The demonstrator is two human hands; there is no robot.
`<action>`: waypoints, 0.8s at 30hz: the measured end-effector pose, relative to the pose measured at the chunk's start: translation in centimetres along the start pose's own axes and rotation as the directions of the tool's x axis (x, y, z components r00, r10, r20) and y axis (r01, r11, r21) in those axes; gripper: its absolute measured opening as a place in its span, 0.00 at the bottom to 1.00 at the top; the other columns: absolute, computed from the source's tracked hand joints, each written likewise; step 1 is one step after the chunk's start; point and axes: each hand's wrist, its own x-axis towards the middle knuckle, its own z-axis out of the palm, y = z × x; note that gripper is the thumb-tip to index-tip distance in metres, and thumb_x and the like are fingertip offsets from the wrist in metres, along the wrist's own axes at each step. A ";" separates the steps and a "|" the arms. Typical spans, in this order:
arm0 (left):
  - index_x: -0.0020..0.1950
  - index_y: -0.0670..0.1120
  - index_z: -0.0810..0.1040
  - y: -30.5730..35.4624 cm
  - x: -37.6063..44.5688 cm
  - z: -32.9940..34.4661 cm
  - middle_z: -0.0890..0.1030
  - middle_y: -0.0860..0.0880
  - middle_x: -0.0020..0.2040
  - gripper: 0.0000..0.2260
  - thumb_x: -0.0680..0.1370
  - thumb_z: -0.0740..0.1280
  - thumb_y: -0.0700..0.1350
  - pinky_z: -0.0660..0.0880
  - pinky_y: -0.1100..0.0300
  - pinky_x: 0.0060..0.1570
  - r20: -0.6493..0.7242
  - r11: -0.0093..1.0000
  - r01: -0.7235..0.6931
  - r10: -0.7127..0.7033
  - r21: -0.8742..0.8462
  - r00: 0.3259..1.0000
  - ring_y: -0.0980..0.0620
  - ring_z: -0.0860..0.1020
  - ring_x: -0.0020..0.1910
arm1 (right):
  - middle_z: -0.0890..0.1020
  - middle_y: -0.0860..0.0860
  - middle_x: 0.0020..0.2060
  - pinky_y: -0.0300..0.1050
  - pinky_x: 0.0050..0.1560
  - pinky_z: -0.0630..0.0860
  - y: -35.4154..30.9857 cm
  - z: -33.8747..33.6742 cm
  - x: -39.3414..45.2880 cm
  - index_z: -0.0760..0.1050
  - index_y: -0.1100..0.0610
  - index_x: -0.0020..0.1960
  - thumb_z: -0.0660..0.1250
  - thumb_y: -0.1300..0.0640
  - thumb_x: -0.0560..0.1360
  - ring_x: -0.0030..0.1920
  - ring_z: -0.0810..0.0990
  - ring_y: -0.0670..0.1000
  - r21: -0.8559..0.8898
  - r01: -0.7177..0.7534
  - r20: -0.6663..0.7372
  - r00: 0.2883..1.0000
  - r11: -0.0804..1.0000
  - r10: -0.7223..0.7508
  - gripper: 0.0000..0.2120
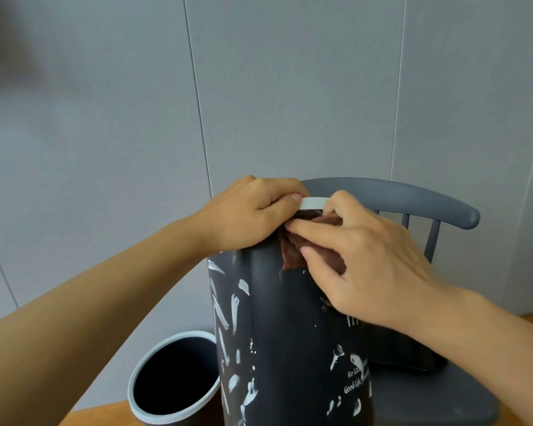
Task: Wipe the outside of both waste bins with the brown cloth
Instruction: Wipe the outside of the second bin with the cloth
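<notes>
- A tall dark waste bin [283,333], patterned with white marks and lettering, is seen raised and tilted in the middle of the view, above the seat of a grey chair [413,401]
- Its pale rim [313,202] is gripped by the left hand [253,213], with fingers curled over the top edge and the thumb laid along the outside
- The brown cloth [293,253] is held bunched against the upper outside wall, just below the rim, by the right hand [370,259]; its fingers are spread and pressed flat over the cloth, while the thumb is bent near the rim
- The step in hand is judged to be the wiping of the first bin, at its upper band near the rim
- A second waste bin [173,379] is stood upright at the near left, just beside the first, its dark inside open to view; no sign of wiping can be read on it
- The task is judged to be in its early half
- For the next move, the cloth would need to be drawn down or round the wall while the rim is kept steady, and the bin turned so that the hidden far side is reached
- A dark flat object [406,355] is seen on the seat behind the bin; what it is cannot be told
</notes>
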 end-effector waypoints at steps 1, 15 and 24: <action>0.53 0.55 0.79 -0.1 0.0 0.0 0.81 0.51 0.38 0.13 0.82 0.55 0.53 0.75 0.46 0.45 0.001 1.000 0.005 -0.005 0.001 1.000 0.49 0.79 0.40 | 0.72 0.48 0.46 0.44 0.30 0.73 -0.1 0.0 -0.5 0.81 0.43 0.62 0.62 0.47 0.78 0.39 0.74 0.50 0.005 0.039 0.040 0.998 0.999 -0.039 0.16; 0.53 0.54 0.80 -0.6 0.0 0.1 0.78 0.52 0.36 0.14 0.81 0.55 0.53 0.74 0.53 0.41 -0.030 0.999 0.013 -0.014 -0.034 0.999 0.51 0.76 0.38 | 0.70 0.45 0.41 0.44 0.29 0.72 -0.9 0.3 -4.2 0.83 0.44 0.58 0.69 0.48 0.75 0.34 0.71 0.46 0.139 0.199 0.202 0.953 0.970 -0.225 0.12; 0.52 0.55 0.80 -0.7 0.4 0.5 0.81 0.53 0.40 0.13 0.81 0.55 0.54 0.76 0.51 0.48 -0.067 0.999 0.002 0.000 0.036 0.998 0.50 0.78 0.42 | 0.75 0.50 0.48 0.51 0.35 0.80 0.6 1.7 -1.7 0.82 0.47 0.65 0.65 0.46 0.78 0.43 0.78 0.53 0.033 -0.035 -0.135 0.990 0.999 0.039 0.18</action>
